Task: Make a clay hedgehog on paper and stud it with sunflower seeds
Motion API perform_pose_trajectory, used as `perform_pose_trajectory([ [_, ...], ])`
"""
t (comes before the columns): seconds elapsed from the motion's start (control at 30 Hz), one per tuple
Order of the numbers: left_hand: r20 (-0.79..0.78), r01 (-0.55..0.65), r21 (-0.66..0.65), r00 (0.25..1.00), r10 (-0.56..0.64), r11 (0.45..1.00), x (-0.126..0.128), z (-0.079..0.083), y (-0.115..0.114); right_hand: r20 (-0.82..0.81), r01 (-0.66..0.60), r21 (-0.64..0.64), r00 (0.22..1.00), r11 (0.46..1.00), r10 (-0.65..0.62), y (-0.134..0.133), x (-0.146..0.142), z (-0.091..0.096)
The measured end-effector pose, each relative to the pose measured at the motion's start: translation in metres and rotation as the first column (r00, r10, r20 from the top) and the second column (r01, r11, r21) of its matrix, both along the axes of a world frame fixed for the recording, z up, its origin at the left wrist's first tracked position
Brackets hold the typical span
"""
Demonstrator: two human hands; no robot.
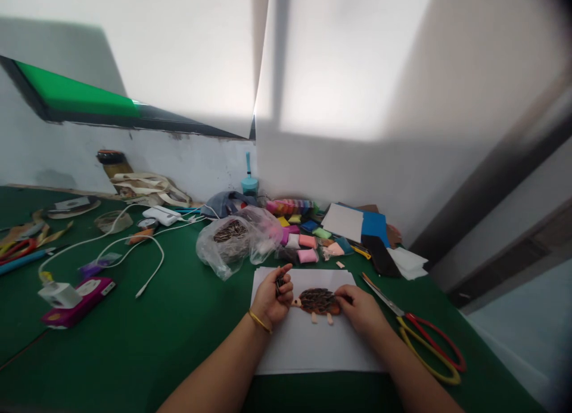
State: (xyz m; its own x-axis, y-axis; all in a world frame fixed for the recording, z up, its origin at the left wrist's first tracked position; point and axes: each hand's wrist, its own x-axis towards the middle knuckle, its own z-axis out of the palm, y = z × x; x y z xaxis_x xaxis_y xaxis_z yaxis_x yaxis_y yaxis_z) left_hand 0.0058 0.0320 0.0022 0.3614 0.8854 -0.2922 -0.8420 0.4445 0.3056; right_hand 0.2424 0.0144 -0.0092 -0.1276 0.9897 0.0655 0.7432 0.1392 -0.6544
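Observation:
A small clay hedgehog (318, 301) covered in dark sunflower seeds lies on a white paper sheet (308, 341). My left hand (273, 300), with a gold bangle on the wrist, is closed around several dark seeds just left of the figure's snout. My right hand (361, 309) rests at the figure's right end, fingertips pinched against its back. A clear plastic bag of seeds (230, 239) sits beyond the paper.
Red and yellow scissors (420, 335) lie right of the paper. Coloured clay blocks (304, 237) and paper sheets (357, 225) sit at the back. White cables (134, 243), a charger (58, 294) and a pink box (80, 303) lie left on the green table (156, 341).

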Motion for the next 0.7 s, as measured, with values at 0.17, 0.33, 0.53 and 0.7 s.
perform_pose_trajectory([
  [0.17,0.006,0.009,-0.016,1.000,-0.009,1.000,0.001,0.003,-0.002,0.010,-0.008,0.005,1.000,1.000,0.008,0.002,0.000,-0.002],
  [0.33,0.007,0.024,-0.077,1.000,-0.023,0.997,0.002,0.008,-0.004,0.004,-0.008,0.032,1.000,0.999,0.008,0.003,0.005,-0.003],
  [0.53,-0.032,0.019,-0.129,0.999,-0.023,0.991,0.009,0.013,-0.008,-0.043,-0.031,0.201,0.998,0.979,0.040,-0.010,-0.016,0.026],
  [0.7,0.004,0.098,-0.016,0.995,-0.097,0.995,0.011,0.014,-0.014,0.018,-0.161,0.301,0.986,0.940,0.164,-0.017,-0.053,0.054],
])
